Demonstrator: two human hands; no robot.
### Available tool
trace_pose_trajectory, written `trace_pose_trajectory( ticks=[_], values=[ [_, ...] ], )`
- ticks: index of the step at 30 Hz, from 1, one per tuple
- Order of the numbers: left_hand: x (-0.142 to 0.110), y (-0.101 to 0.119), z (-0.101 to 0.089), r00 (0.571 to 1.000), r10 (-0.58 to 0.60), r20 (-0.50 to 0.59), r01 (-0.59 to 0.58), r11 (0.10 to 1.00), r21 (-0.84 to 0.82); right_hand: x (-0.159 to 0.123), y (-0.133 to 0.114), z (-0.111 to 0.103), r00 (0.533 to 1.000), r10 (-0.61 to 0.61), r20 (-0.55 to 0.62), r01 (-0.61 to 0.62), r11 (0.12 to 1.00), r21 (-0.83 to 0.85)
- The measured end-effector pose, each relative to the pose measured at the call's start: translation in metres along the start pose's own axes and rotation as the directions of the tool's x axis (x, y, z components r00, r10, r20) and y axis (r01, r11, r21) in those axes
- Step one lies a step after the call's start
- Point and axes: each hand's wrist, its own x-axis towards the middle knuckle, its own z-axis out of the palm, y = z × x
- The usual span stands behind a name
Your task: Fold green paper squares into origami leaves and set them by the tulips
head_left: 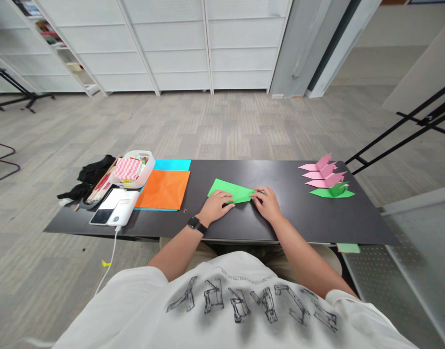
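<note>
- One folded green paper sheet lies on the black table, left hand spread over it, right hand pinching its tapered end
- Uneven pressure could skew creases
- Pinching too tightly might crumple that end

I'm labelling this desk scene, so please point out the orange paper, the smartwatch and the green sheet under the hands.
Orange paper [164, 190]: head view, middle of its top face.
Smartwatch [193, 222]: head view, its screen.
Green sheet [237, 192]: head view, uncovered middle.

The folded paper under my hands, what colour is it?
The folded paper is plain bright green, showing best in the head view, between your hands.
</note>
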Motion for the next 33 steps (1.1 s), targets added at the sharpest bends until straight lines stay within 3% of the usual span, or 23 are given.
trace_pose_trajectory(
  ticks=[11,28,33],
  values=[
    [0.001,0.001,-0.002,1.000,-0.027,0.004,0.028,0.999,-0.018,0.000,0.003,0.001,0.996,0.077,-0.047,-0.076,0.997,0.023],
    [0.001,0.005,-0.004,1.000,-0.016,0.004,0.016,0.999,-0.029,0.016,-0.001,0.003,0.992,0.125,0.006,-0.125,0.992,0.003],
    [0.000,0.004,-0.003,0.998,-0.053,0.022,0.053,0.998,-0.020,0.018,0.003,0.013,0.989,0.134,-0.068,-0.135,0.991,-0.013]
  ],
)
